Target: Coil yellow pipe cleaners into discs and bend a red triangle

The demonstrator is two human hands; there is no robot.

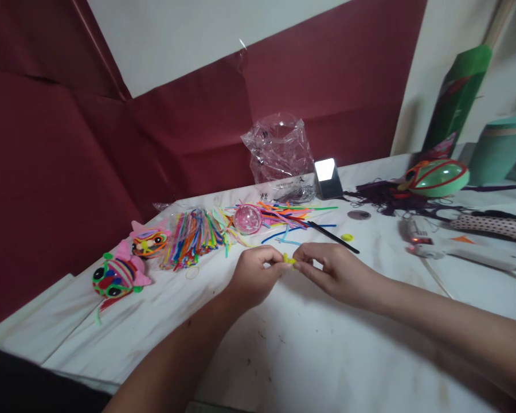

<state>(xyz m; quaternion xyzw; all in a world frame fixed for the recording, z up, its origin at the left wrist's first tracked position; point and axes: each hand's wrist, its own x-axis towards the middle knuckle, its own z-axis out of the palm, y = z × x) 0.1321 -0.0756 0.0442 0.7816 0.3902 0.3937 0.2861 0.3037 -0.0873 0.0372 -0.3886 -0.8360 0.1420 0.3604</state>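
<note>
My left hand (253, 275) and my right hand (333, 269) meet at the middle of the white table (309, 355), fingers pinched together on a small yellow pipe-cleaner piece (289, 260) held between them. Just behind the hands lie loose coloured pipe cleaners (284, 217), a pink glittery ball (247, 218) and a thin black stick (333, 237). A small yellow coil (347, 237) sits on the table beyond my right hand.
Two finished pipe-cleaner fish figures (116, 276) (148, 241) lie at the left beside a bundle of coloured pipe cleaners (193, 235). A crumpled clear bag (277, 149), a phone (328, 178), a green ball figure (438, 178) and a glue gun (456, 248) stand behind and right.
</note>
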